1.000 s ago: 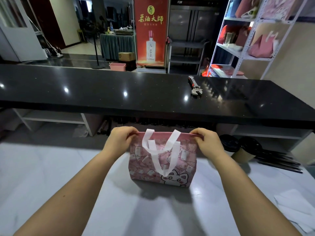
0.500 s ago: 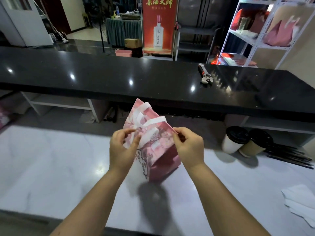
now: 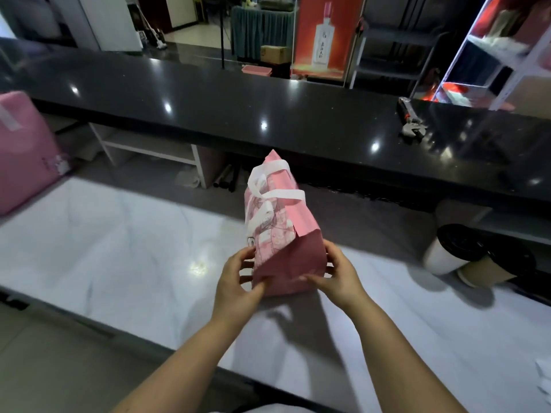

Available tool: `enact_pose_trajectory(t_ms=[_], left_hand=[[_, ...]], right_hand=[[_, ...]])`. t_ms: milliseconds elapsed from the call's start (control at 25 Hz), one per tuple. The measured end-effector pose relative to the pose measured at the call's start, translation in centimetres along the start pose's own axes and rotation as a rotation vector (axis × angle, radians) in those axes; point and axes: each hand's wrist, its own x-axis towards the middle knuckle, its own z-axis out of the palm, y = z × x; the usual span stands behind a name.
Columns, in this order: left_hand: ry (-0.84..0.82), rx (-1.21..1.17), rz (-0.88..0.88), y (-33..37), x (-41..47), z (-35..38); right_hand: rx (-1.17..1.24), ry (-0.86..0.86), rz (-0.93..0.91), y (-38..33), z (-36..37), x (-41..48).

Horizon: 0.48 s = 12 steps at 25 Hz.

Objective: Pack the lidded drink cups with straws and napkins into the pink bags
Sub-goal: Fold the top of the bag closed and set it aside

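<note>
The left hand and the right hand both hold the pink bag. They hold it low down, at the end near the person. The left hand is on the left side of the bag. Its fingers bend round that side and its thumb lies on the plain pink end. The right hand is on the right side. Its thumb lies on the same pink end and its fingers go round behind. Both hands are half closed round the bag.

The bag is in the middle of the white table, with its thin end turned to the person. I cannot tell if its bottom sits on the table. There are small pictures on its left side. Its white handles flop over the top.

Far to the right on the table is a white cup with a black lid. A brown cup with a black lid is just beside it. Both cups are well apart from the bag.

At the left edge there is another pink bag.

Behind the table runs a long black counter. A wrench lies on it, near the right. Past the counter stands a red poster with a bottle on it. A white shelf rack stands at the far right.
</note>
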Motion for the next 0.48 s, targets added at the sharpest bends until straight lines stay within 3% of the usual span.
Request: enact_pose_trajectory(t_ms=[280,480], left_hand=[[0.108,0.043,-0.086,0.0,1.8,0.3],[0.094,0.080,-0.089,-1.2,1.6,0.4]], right_hand=[[-0.204,0.152,-0.093,0.4,3.5,1.1],[-0.094,0.178,-0.049,1.9,3.5,0.6]])
